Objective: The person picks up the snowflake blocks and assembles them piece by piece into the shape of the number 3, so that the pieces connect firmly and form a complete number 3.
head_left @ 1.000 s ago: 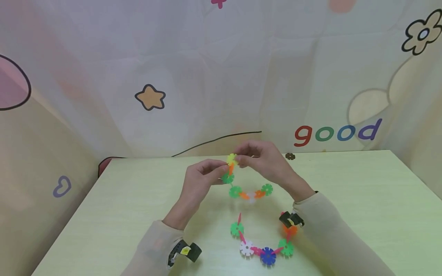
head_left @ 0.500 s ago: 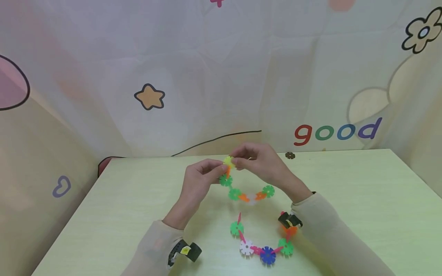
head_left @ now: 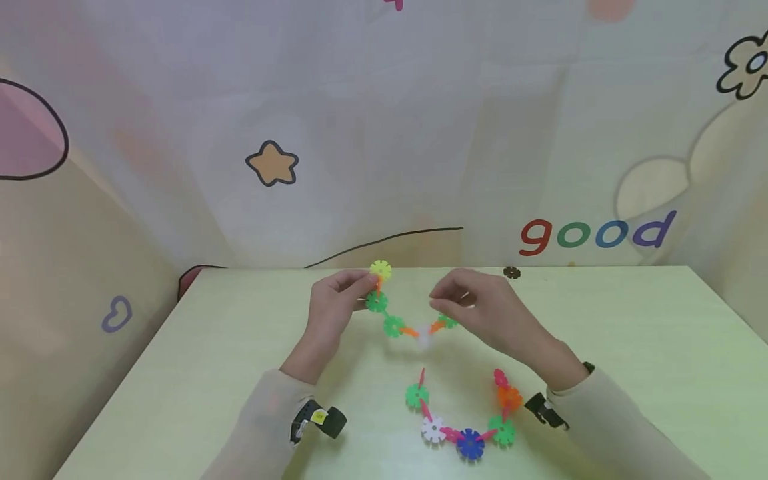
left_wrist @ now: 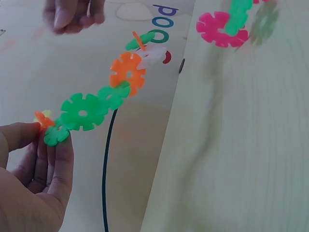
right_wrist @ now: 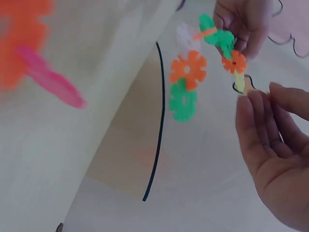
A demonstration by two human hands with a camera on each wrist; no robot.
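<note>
My left hand point(head_left: 333, 303) pinches a toothed-disc chain point(head_left: 393, 327) near its upper left end, thumb against fingers at an orange piece point(head_left: 379, 285). The yellow disc point(head_left: 381, 269) pokes up past my fingertips, level with the far edge of the table point(head_left: 240, 373). From there the chain hangs in the air, dipping through green and orange pieces to a white disc point(head_left: 424, 335), then rising on the right to a green end disc point(head_left: 449, 323).

My right hand point(head_left: 495, 310) is off to the right, fingers loosely bent, thumb close to them, holding nothing I can see. It partly covers that end disc in the head view; I cannot tell whether they touch. Between my right fingertips and the yellow disc there is a wide gap.

Nearer me, a second chain point(head_left: 452, 435) lies on the table in a U that opens to the far side, the blue disc point(head_left: 471, 445) at its nearest bend. Its right arm ends beside my right wrist camera point(head_left: 546, 410). A brown disc point(head_left: 512, 273) sits right at the far edge, in front of the printed sheet point(head_left: 390, 133). Wide strips of tabletop stretch left and right of my forearms.
</note>
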